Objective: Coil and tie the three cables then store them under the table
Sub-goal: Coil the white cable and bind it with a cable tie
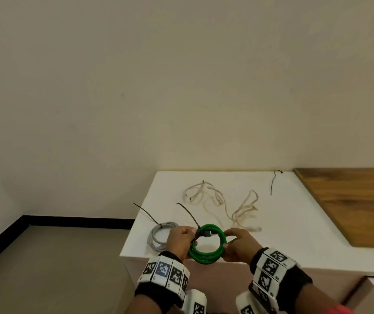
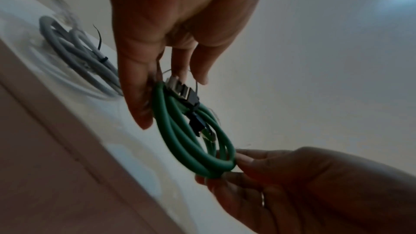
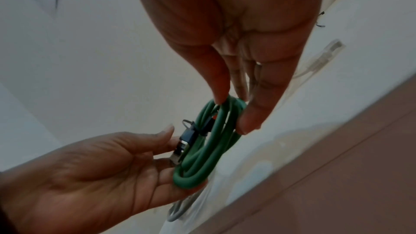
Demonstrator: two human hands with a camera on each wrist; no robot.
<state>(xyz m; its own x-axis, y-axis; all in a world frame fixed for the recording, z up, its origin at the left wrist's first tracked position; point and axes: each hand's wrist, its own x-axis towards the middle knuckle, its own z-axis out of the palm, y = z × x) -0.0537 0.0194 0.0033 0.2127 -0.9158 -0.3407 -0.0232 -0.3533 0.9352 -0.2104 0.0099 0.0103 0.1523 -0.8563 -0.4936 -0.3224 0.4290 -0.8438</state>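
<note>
White table [image 1: 272, 223]: green cable coil [image 1: 207, 244] held above its near edge, left hand [image 1: 179, 240] gripping the zip-tied side, right hand [image 1: 238, 244] pinching the opposite side.

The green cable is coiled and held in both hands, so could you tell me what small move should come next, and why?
Probably set the green cable down beside the grey cable: a black tie already wraps it, and the white cable lies loose.

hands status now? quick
Left hand: holding the coiled green cable at its zip-tied side.
Right hand: pinching the opposite side of the same coil.
</note>
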